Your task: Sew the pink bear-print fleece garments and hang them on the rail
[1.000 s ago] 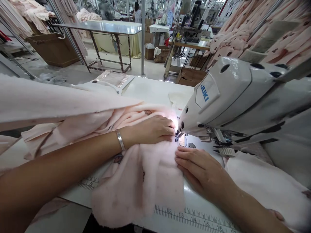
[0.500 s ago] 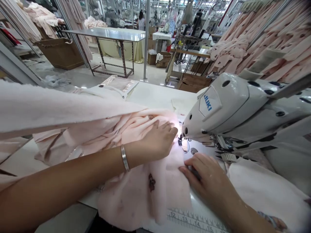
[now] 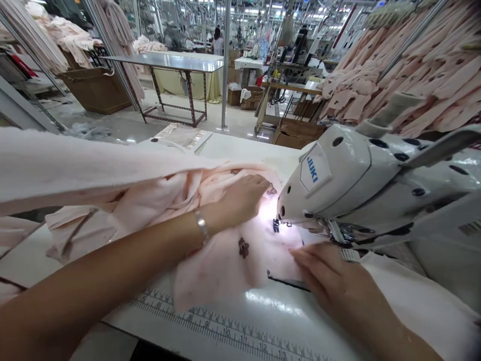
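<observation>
Pale pink fleece fabric (image 3: 220,268) with small dark embroidered motifs lies bunched across the white table, its right part under the presser foot (image 3: 276,225) of a white JUKI sewing machine (image 3: 338,170). My left hand (image 3: 244,198), with a silver bracelet at its wrist, is closed on the fabric left of the needle area, its fingers curled. On the near right side, my right hand (image 3: 326,271) pinches the fabric's right edge between thumb and fingers. The machine's lamp brightly lights the cloth near the foot.
A printed ruler scale (image 3: 225,333) runs along the table's front edge. More pale fabric (image 3: 417,296) lies right of my right hand. Beyond stand a metal-topped table (image 3: 169,61), a cardboard box (image 3: 95,90) and racks of hanging pink garment pieces (image 3: 413,75).
The fabric has shifted away from me and to the right, over the needle plate, baring more of the ruler. My left hand moved slightly forward; my right hand now grips the fabric's edge.
</observation>
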### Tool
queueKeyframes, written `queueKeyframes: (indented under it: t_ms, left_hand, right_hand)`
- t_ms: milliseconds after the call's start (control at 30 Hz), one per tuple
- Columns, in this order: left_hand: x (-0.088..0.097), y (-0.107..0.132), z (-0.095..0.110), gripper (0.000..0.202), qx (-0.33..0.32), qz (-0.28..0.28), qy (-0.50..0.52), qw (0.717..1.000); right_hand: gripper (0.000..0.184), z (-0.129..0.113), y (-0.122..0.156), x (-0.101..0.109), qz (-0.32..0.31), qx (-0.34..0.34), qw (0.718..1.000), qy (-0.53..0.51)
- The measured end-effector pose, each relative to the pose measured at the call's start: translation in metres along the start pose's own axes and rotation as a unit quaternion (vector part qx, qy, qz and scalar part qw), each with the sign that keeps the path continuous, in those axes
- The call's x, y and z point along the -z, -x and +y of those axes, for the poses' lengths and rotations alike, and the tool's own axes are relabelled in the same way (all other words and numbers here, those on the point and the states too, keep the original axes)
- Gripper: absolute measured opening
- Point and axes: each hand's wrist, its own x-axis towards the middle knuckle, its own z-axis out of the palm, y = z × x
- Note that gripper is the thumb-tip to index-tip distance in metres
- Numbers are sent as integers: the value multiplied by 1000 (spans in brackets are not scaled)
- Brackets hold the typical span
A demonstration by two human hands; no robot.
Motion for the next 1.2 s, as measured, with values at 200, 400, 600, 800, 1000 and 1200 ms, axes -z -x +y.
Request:
queueKeyframes:
  t_ms: [200,400,600,800,1000,1200]
  left_hand:
    - [20,89,72,24,-9,-46,62,997]
    - [7,103,58,26,-56,-27,31,998]
    - [16,87,58,20,-71,6,20,997]
    - [8,85,54,8,-179,-8,-127,976]
    - [-1,93,51,13,-175,-23,-160,971]
    - [4,96,52,17,-164,-17,-161,973]
  right_hand:
    - [15,-29,-9,-4,-53,13,988,-143]
    - [33,-31,-2,-8,-90,1,988,-126]
    - [30,-34,-3,-6,-94,0,989,-118]
    - [10,-33,-3,-2,-42,3,985,-165]
    - [6,-28,-7,0,-36,-4,979,-202]
    - [9,-29,-3,-4,-49,29,972,-229]
